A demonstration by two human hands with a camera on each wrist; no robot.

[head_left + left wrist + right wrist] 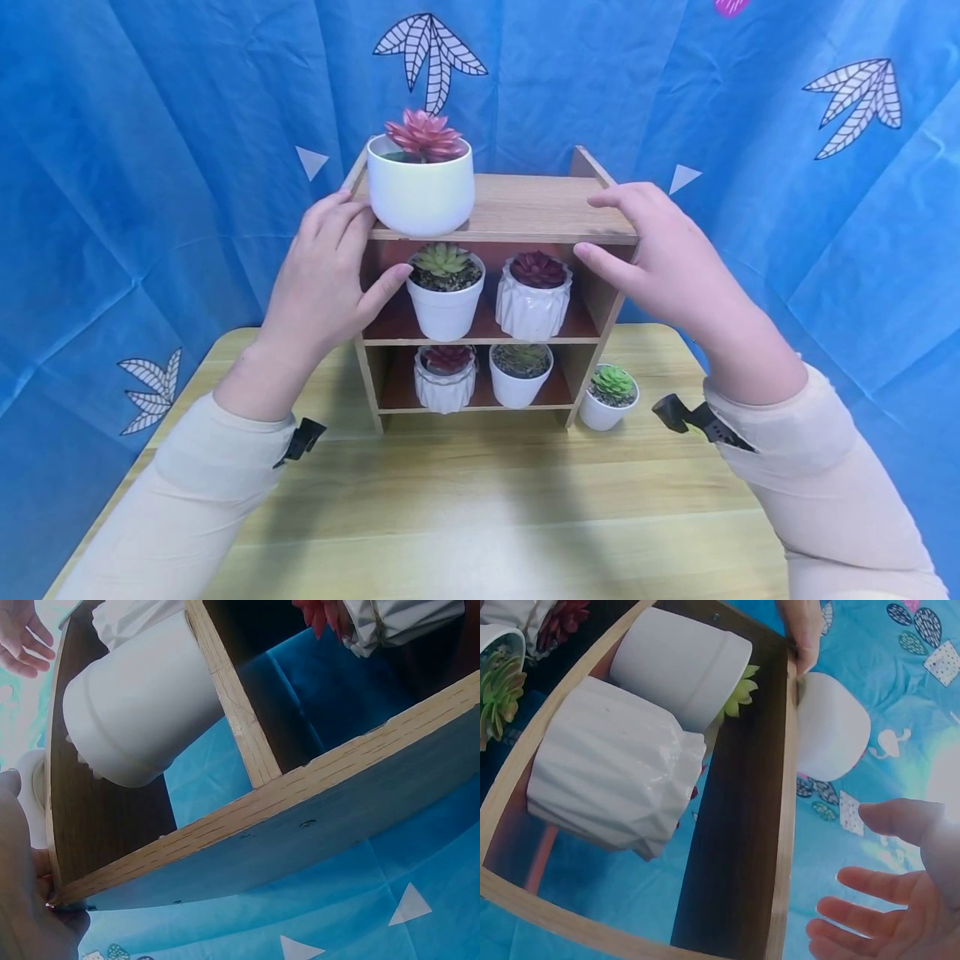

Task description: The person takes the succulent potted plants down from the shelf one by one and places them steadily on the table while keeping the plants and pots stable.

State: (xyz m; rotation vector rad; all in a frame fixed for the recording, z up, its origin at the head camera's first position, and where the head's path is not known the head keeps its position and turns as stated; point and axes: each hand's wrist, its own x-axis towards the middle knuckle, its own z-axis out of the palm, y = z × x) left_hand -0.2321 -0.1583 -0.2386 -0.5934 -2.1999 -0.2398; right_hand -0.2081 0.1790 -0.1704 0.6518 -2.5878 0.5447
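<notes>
A small wooden shelf [540, 208] holds potted artificial succulents. My left hand [326, 258] grips its upper left corner, fingers at the top edge and thumb in front, beside a round white pot with a red succulent [420, 187] on the top board. In the left wrist view, the left hand's fingers [45, 874] lie on either side of the corner. My right hand [660, 250] is at the upper right corner with fingers spread, holding nothing; the right wrist view shows this hand [892, 892] apart from the shelf's edge.
The middle tier holds a white pot with a green succulent [446, 292] and a ridged pot with a dark red one [534, 296]. Below stand a ridged pot [445, 383] and a smooth pot [520, 379]. Another green succulent [611, 392] stands on the table [480, 500], right of the shelf.
</notes>
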